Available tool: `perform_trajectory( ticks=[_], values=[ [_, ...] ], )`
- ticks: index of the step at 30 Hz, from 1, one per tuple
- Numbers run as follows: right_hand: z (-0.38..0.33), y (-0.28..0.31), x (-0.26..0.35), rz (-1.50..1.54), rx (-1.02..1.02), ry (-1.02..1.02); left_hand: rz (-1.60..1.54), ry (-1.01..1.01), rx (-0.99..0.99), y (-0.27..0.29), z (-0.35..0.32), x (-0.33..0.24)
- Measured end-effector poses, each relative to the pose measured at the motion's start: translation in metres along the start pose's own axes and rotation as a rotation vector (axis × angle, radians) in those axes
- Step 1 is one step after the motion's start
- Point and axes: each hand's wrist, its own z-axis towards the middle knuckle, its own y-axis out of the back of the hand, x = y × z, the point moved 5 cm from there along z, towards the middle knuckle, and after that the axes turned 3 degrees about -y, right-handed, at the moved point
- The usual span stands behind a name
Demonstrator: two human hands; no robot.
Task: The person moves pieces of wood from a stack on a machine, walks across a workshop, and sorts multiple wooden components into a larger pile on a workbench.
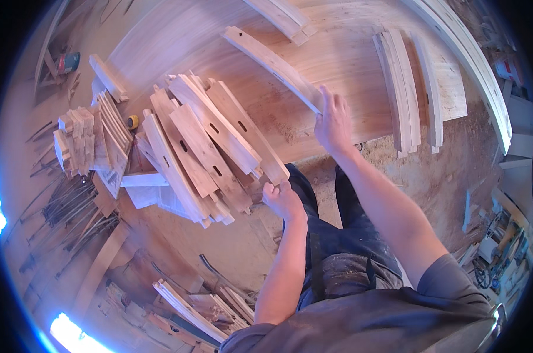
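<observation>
My right hand (335, 123) is closed around the near end of a long wooden rail (272, 63), which slants away to the upper left over the table and has a small dark hole near its far end. My left hand (285, 201) has its fingers closed at the near end of a slotted wooden board (243, 125), the rightmost in a heap. Several more slotted boards (190, 144) lie stacked beside it on the left, their ends jutting past the table edge. The fingertips of my left hand are partly hidden.
The wide wooden tabletop (343, 65) carries curved wooden strips (398, 91) on the right. A yellow tape measure (132, 122) sits left of the heap, near stacked small blocks (75, 138). Thin rods (72, 206) lie at far left, and scrap wood (501, 229) at far right.
</observation>
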Motion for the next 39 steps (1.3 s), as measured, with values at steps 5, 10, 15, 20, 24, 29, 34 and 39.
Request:
perform_trajectory(
  ticks=[5, 10, 15, 20, 24, 29, 34, 39],
  values=[
    [-0.011, -0.005, 0.0, -0.111, -0.061, 0.251, -0.369, 0.366, 0.161, -0.014, 0.02, 0.011],
    [-0.09, -0.007, 0.009, 0.133, 0.186, 0.163, -0.606, 0.474, 0.373, -0.019, 0.018, 0.03],
    [-0.122, -0.028, -0.007, 0.487, 0.737, -0.311, -1.168, 0.75, 0.905, -0.018, -0.042, 0.017],
    [-0.118, -0.015, 0.006, 0.572, 0.881, -0.313, -1.048, 0.776, 0.892, -0.009, -0.057, 0.026],
    [-0.112, -0.012, 0.008, 0.376, 0.799, -0.28, -0.834, 0.679, 0.982, -0.002, -0.039, 0.046],
    [-0.116, -0.019, -0.021, 1.189, 0.863, -0.783, -0.409, 0.582, 0.991, 0.001, -0.015, -0.018],
    [-0.125, -0.004, -0.013, 1.669, 0.999, -0.958, -0.416, 0.29, 0.866, -0.033, 0.015, -0.048],
    [-0.13, 0.001, -0.023, 1.775, 1.087, -0.974, -0.806, 0.462, 0.888, -0.077, 0.017, -0.077]
  ],
)
